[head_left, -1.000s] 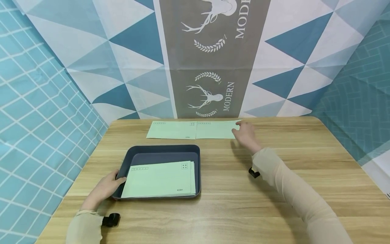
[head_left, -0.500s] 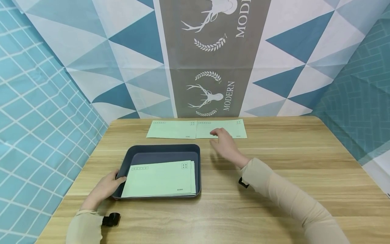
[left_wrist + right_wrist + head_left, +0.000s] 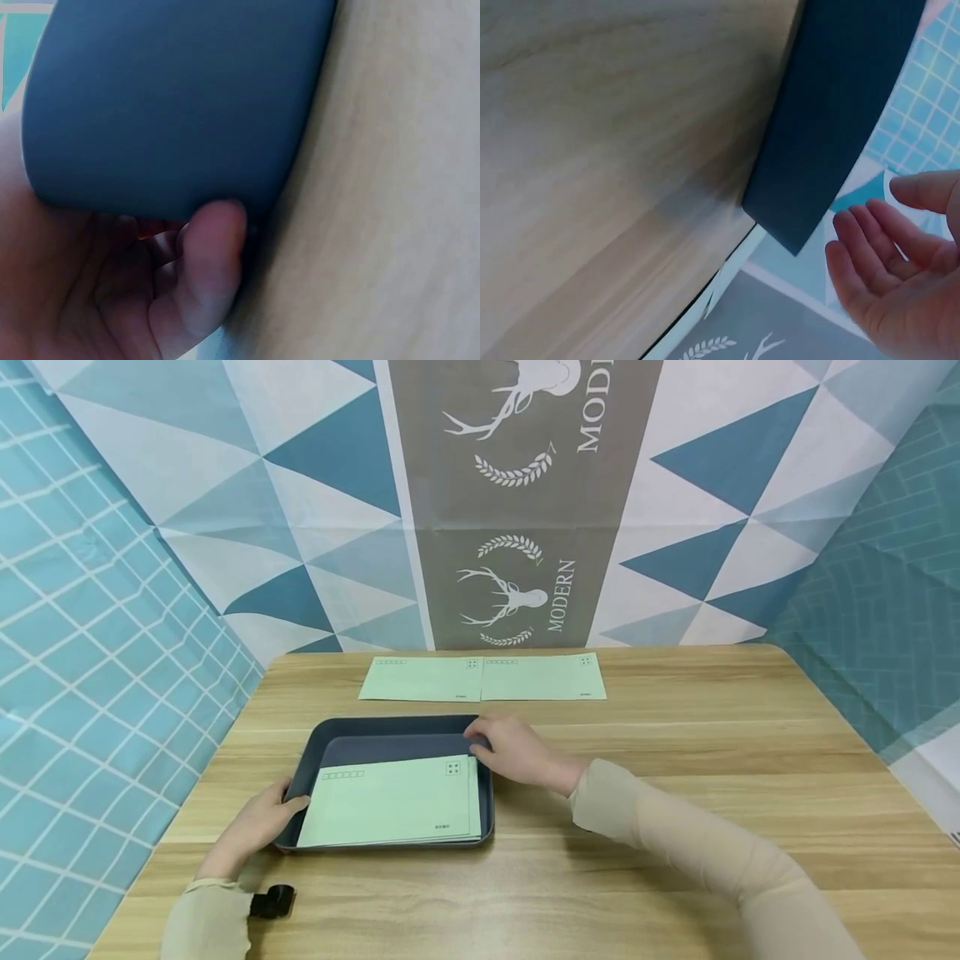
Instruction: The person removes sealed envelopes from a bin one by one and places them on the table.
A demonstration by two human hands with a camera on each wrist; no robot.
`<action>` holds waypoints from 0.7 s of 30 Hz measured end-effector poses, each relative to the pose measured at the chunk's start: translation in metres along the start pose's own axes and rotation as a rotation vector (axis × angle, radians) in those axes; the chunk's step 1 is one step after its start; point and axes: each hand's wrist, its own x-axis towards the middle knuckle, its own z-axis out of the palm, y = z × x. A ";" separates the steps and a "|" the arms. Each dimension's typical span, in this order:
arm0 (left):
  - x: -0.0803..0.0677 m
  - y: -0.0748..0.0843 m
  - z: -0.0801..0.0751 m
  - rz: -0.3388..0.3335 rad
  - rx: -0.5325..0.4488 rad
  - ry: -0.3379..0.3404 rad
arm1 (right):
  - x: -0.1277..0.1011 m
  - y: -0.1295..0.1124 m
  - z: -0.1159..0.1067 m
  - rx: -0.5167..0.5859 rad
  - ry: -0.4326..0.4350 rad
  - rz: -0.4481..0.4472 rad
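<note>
A dark blue tray (image 3: 390, 729) sits on the wooden table, holding a stack of pale green envelopes (image 3: 390, 802). My left hand (image 3: 287, 807) grips the tray's front left rim, thumb on top; in the left wrist view a finger (image 3: 210, 262) presses the tray's outer wall (image 3: 172, 105). My right hand (image 3: 482, 741) hovers at the tray's right rear corner, just above the top envelope's stamped corner. The right wrist view shows its fingers (image 3: 877, 247) relaxed and empty, apart from the tray wall (image 3: 832, 127). Two more green envelopes (image 3: 420, 679) (image 3: 543, 677) lie side by side at the table's far edge.
The table (image 3: 712, 760) is bare wood to the right of and in front of the tray. A patterned blue, white and grey cloth backdrop (image 3: 517, 527) rises right behind the far edge and wraps both sides.
My right hand has left the far right envelope on the table and swept back left and towards me to the tray's right rear corner. The left hand and tray have stayed put.
</note>
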 end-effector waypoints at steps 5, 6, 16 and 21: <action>-0.001 0.001 0.000 -0.003 0.006 0.000 | 0.000 -0.006 0.009 -0.035 -0.107 -0.031; -0.001 0.001 0.000 -0.001 0.008 0.001 | 0.000 -0.007 0.011 -0.048 -0.130 -0.029; -0.002 0.000 0.000 0.004 0.002 0.004 | 0.000 -0.011 0.021 -0.184 -0.310 -0.003; -0.001 0.000 0.000 -0.004 -0.001 0.000 | -0.001 -0.012 0.022 -0.219 -0.328 -0.027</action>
